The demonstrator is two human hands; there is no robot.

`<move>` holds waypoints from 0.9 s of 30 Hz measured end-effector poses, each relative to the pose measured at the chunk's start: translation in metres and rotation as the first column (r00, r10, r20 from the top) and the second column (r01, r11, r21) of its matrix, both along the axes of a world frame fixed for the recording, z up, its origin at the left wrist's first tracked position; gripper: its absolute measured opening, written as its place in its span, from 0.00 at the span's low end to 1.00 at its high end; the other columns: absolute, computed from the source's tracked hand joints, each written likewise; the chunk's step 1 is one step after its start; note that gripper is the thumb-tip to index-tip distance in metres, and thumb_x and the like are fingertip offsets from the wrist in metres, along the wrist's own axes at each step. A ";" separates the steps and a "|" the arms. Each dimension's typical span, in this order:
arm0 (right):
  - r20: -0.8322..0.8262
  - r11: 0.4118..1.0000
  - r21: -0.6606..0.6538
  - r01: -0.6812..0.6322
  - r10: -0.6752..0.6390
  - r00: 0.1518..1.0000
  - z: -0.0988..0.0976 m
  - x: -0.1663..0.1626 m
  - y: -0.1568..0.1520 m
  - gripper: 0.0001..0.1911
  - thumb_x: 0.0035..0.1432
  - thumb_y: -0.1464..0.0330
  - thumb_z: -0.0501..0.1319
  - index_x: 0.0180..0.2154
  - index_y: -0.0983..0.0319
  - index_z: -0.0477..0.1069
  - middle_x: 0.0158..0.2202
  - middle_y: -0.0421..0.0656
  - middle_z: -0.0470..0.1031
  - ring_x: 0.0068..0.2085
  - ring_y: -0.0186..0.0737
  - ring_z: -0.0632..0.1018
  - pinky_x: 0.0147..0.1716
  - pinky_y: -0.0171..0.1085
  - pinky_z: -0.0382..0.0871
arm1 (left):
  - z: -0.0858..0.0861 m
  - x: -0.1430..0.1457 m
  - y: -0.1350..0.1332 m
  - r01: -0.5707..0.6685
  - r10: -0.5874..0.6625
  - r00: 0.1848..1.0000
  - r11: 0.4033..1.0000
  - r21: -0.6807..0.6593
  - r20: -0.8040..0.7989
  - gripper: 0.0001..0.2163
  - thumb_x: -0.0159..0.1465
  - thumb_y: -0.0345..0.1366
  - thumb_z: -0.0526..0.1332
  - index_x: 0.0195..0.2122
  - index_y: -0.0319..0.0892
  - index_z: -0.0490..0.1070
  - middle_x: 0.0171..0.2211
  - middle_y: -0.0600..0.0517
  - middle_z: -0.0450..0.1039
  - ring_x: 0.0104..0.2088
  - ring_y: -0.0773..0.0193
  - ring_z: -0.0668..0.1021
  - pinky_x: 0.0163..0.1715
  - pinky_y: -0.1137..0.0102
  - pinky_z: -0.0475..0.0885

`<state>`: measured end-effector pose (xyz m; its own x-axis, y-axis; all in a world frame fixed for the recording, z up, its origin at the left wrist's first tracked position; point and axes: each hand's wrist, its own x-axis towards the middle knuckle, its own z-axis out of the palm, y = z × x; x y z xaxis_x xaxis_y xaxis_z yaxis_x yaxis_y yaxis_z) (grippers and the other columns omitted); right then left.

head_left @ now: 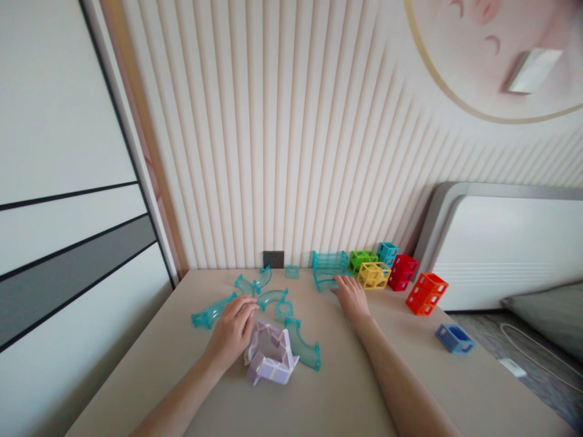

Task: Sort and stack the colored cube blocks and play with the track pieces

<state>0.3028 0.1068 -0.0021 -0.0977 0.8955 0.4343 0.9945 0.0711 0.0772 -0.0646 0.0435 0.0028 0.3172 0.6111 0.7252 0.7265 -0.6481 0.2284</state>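
On the tabletop [478, 388], rested left hand [232, 331] loose beside purple snake [273, 358], laid right hand [350, 297] flat, open, touching teal track [324, 283].

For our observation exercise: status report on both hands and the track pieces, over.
Left hand open, palm down, touching teal curved track. Right hand open, touching teal track piece. Purple folding toy beside left hand.

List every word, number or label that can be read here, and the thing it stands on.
None can be read. The translucent teal plastic track pieces, the lilac folding plastic puzzle, the coloured plastic lattice cubes and the dark wall socket show no print.
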 end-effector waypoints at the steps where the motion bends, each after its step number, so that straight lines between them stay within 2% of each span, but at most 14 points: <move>1: -0.001 1.000 -0.001 -0.002 0.002 1.000 -0.001 0.001 0.000 0.12 0.64 0.68 0.63 0.50 0.58 0.70 0.44 0.46 0.77 0.47 0.47 0.76 0.44 0.40 0.64 | 0.000 0.000 0.001 -0.006 0.006 1.000 1.000 -0.002 -0.007 0.11 0.66 0.26 0.52 0.42 0.45 0.72 0.45 0.47 0.75 0.50 0.57 0.77 0.53 0.59 0.74; 5: -0.011 1.000 0.003 -0.017 0.017 1.000 -0.006 0.005 0.002 0.11 0.67 0.69 0.59 0.50 0.60 0.71 0.45 0.48 0.77 0.47 0.47 0.76 0.44 0.40 0.66 | -0.002 -0.001 0.003 -0.029 0.029 0.999 0.999 -0.023 -0.017 0.11 0.65 0.26 0.52 0.41 0.46 0.72 0.44 0.47 0.76 0.49 0.56 0.78 0.52 0.58 0.74; 11: -0.046 0.999 0.034 -0.034 0.036 0.998 -0.014 0.008 0.008 0.15 0.67 0.70 0.56 0.54 0.59 0.71 0.48 0.50 0.76 0.50 0.48 0.75 0.45 0.40 0.68 | -0.008 -0.003 0.008 -0.023 0.025 0.999 0.998 -0.060 0.027 0.11 0.64 0.27 0.53 0.40 0.47 0.74 0.42 0.49 0.77 0.47 0.56 0.79 0.53 0.59 0.74; 16: -0.068 0.998 0.040 -0.045 0.048 0.997 -0.019 0.011 0.014 0.18 0.67 0.72 0.54 0.56 0.59 0.70 0.49 0.49 0.76 0.50 0.47 0.75 0.48 0.41 0.68 | -0.013 -0.004 0.012 -0.031 0.031 0.999 0.996 -0.089 0.006 0.12 0.64 0.27 0.53 0.40 0.47 0.74 0.42 0.49 0.77 0.47 0.56 0.79 0.51 0.59 0.74; 27: -0.088 0.997 0.052 -0.063 0.067 0.994 -0.016 0.010 0.011 0.24 0.64 0.77 0.51 0.60 0.62 0.66 0.48 0.50 0.77 0.50 0.47 0.75 0.50 0.41 0.69 | -0.014 -0.003 0.010 -0.032 0.031 0.999 0.994 -0.109 -0.005 0.11 0.66 0.29 0.53 0.40 0.46 0.74 0.42 0.48 0.78 0.47 0.56 0.79 0.52 0.59 0.74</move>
<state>0.3133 0.1178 -0.0185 -0.1136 0.8660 0.4869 0.9910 0.1338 -0.0068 -0.0679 0.0539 -0.0111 0.2990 0.6961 0.6527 0.7470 -0.5963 0.2939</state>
